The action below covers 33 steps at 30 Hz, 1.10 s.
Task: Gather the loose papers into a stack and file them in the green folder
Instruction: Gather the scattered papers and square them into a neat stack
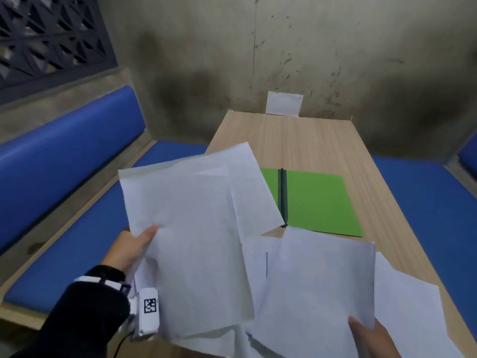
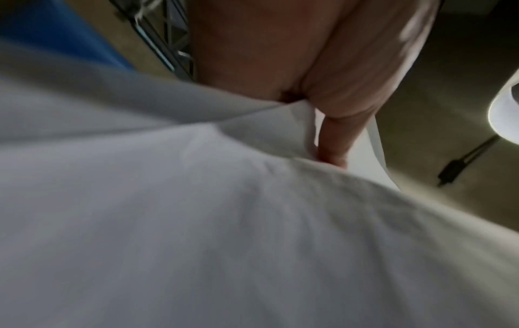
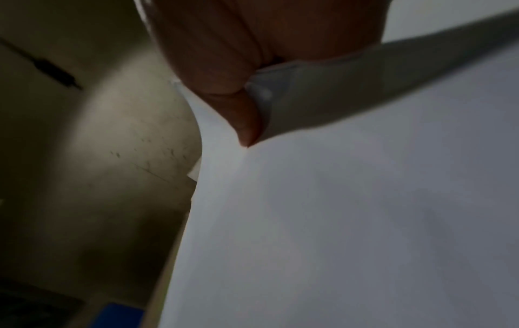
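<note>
- On the far half of the pale wood-grain table (image 1: 296, 135), beyond both hands, the flat green card folder (image 1: 317, 202) lies open, its dark spine running away from the person; its left leaf is mostly covered by raised paper.
- The left hand (image 1: 129, 248) pinches a fan of thin, limp white sheets (image 1: 185, 228) near their lower left edge, thumb on top; in the left wrist view the thumb presses down into the paper, which dimples round it.
- The right hand (image 1: 371, 337) grips a second bundle of white sheets (image 1: 317, 285) at its near right corner, thumb on top, the other fingers hidden beneath.
- More loose white paper (image 1: 413, 313) lies flat on the table just right of that bundle.
- The two bundles overlap near the middle and sit askew to each other, so I judge they need squaring into one stack before going forward to the folder; neither hand is clearly nearer it.
- The sheets are floppy and slightly creased and would likely slip apart.
</note>
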Motion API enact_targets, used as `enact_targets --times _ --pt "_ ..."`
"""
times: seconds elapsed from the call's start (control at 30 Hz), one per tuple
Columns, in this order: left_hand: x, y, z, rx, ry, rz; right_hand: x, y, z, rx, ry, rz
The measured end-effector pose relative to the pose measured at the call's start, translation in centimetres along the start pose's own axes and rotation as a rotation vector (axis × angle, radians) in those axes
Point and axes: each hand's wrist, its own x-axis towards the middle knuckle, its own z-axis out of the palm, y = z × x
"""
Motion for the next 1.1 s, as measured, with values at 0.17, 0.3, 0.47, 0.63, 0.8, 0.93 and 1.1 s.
enact_targets --times 0.17,0.3,0.47,0.63,0.8,0.93,1.1 --pt "-3.5 -3.9 7.0 -0.066 -0.213 -0.137 0.3 2.0 3.6 0.138 -0.105 -0.021" --pt "-5.7 -8.2 11.5 0.082 -0.347 -0.156 -1.0 1.5 5.3 0.385 -0.112 0.225" --pt "-7.5 -10.2 12.7 0.339 -0.645 -0.185 -2.2 2.5 5.7 0.504 -0.139 0.25" --pt "-7.6 -9.8 12.2 0.521 -0.747 -0.187 -0.6 0.8 6.6 0.534 -0.155 0.15" --pt "-7.6 -9.6 11.8 0.627 -0.849 -0.176 0.5 3.0 6.9 0.42 -0.186 0.203" --pt "-7.8 -9.5 12.3 0.626 -0.903 -0.166 -0.1 2.9 6.8 0.202 -0.096 0.198" --pt "-7.1 -10.0 11.5 0.47 -0.826 -0.185 2.1 4.4 5.8 0.112 0.022 0.271"
